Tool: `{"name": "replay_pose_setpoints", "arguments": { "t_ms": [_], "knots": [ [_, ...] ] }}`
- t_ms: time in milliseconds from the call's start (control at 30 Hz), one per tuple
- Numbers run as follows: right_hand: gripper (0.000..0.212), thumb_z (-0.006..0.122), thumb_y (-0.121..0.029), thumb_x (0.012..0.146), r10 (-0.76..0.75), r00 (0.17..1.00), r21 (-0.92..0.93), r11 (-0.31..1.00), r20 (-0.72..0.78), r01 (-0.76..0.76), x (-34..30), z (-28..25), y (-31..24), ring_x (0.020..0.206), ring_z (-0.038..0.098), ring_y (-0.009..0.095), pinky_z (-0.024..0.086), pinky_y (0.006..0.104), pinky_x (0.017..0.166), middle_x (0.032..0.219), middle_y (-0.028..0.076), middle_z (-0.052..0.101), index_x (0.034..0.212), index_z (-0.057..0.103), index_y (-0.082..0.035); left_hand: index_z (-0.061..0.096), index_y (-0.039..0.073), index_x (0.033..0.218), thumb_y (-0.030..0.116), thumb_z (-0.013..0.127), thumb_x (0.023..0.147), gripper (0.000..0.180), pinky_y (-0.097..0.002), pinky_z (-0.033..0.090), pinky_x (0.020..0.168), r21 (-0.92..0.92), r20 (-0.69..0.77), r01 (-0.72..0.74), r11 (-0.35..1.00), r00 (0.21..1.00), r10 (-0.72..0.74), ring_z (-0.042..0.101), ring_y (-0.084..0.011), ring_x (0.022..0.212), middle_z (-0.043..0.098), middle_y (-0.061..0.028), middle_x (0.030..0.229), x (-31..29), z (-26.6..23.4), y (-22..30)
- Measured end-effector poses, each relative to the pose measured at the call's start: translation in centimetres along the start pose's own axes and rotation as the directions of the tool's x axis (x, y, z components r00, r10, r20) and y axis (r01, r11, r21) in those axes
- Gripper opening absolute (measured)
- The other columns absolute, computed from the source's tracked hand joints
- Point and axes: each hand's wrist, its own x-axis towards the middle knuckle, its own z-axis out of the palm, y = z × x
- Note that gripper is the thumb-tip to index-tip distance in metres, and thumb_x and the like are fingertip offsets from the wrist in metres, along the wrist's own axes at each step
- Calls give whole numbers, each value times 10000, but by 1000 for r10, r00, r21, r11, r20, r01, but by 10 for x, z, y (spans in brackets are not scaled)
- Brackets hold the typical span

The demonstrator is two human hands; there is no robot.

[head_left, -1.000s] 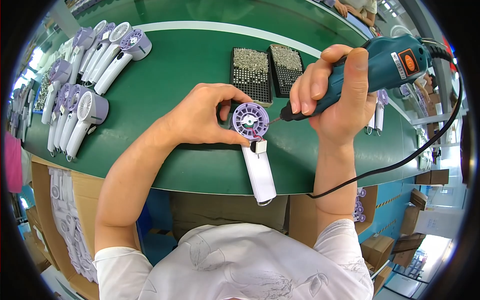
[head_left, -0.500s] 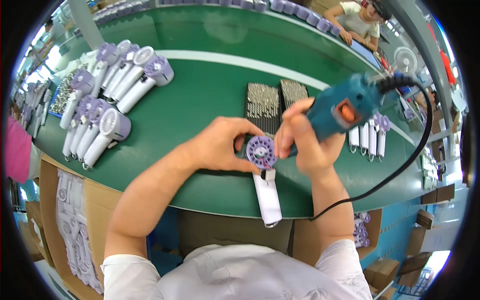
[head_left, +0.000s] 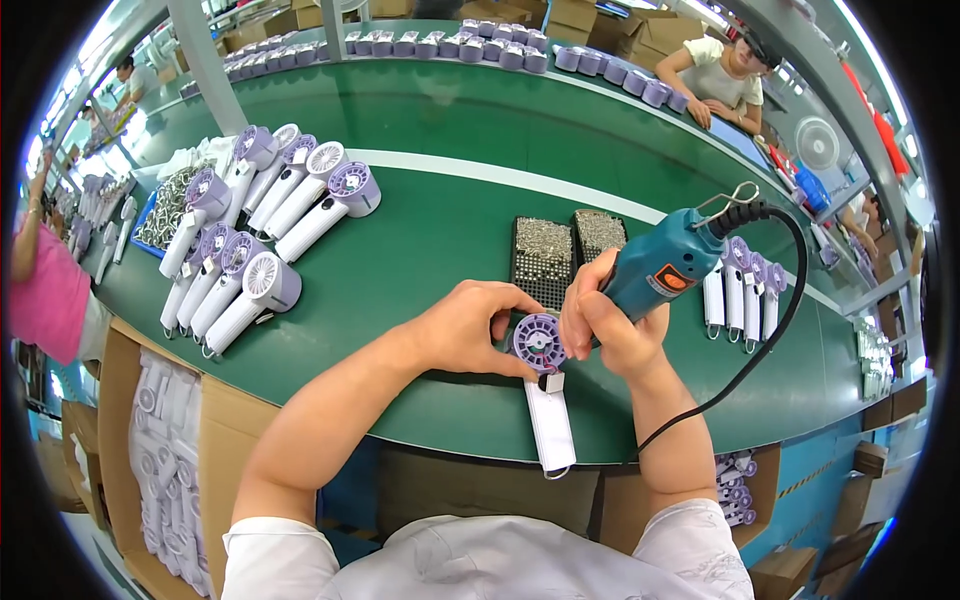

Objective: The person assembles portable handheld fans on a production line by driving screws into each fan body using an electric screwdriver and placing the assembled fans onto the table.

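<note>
My left hand [head_left: 462,328] is curled around the purple round head of a small handheld fan [head_left: 551,425], thumb on the near side and fingers on the far side. The fan's white handle points toward me at the table's near edge, with a white connector and thin red wires near its neck. In my right hand [head_left: 618,325] is a teal electric screwdriver [head_left: 655,265], tilted with its corded end up and to the right. Its tip is hidden behind my right fingers, which are close beside the fan head. Two black trays of screws [head_left: 543,250] [head_left: 601,232] stand just beyond my hands.
Several white and purple fans [head_left: 322,222] lie on the green table [head_left: 420,245] at the left, beside a blue tray of metal loops [head_left: 170,212]. More fans [head_left: 735,290] are at the right. A cardboard box [head_left: 235,440] holds white parts. The black cord [head_left: 745,380] loops past my right forearm.
The view has shifted, so the table and hands sit lower and further right in it. The screwdriver, blurred before, is now sharp. Both hands keep their holds.
</note>
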Motion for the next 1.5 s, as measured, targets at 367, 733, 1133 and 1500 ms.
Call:
{"name": "replay_pose_setpoints", "arguments": {
  "t_ms": [367, 733, 1133, 1500],
  "knots": [
    [108, 706, -63, 886, 132, 983, 110, 987, -127, -118, -3, -2, -6, 517, 572, 58, 437, 237, 470, 613, 8, 607, 885, 616, -4, 713, 32, 1084, 238, 969, 582, 600, -281, 470, 601, -108, -15, 8, 994, 1000, -10, 528, -108, 664, 612, -19, 773, 8, 9, -3],
    [97, 696, -63, 925, -142, 990, -29, 989, 2, 142, -2, 0, -15, 495, 591, 83, 444, 237, 443, 678, 40, 633, 899, 641, 12, 703, 57, 988, 140, 966, 605, 472, -202, 338, 523, -77, -2, 142, 987, 990, -142, 445, -20, 630, 588, 75, 761, 2, 6, 9],
    [44, 641, 2, 957, -829, 488, -499, 555, -271, 666, -32, -149, -104, 506, 565, 85, 493, 253, 456, 702, 36, 614, 952, 597, 7, 712, -4, 1122, 242, 946, 623, 604, -234, 482, 541, 174, 104, -188, 967, 980, 171, 606, -124, 662, 709, -84, 955, 29, 21, 42],
    [111, 759, -75, 882, -921, 190, -921, 368, -342, 127, -98, -261, -77, 606, 637, 81, 483, 222, 550, 705, 17, 667, 872, 683, 6, 698, -39, 1184, 259, 904, 660, 637, -335, 550, 824, 277, 59, -205, 939, 979, 197, 683, -203, 854, 740, -175, 1049, 200, 76, 77]
  ]
}}
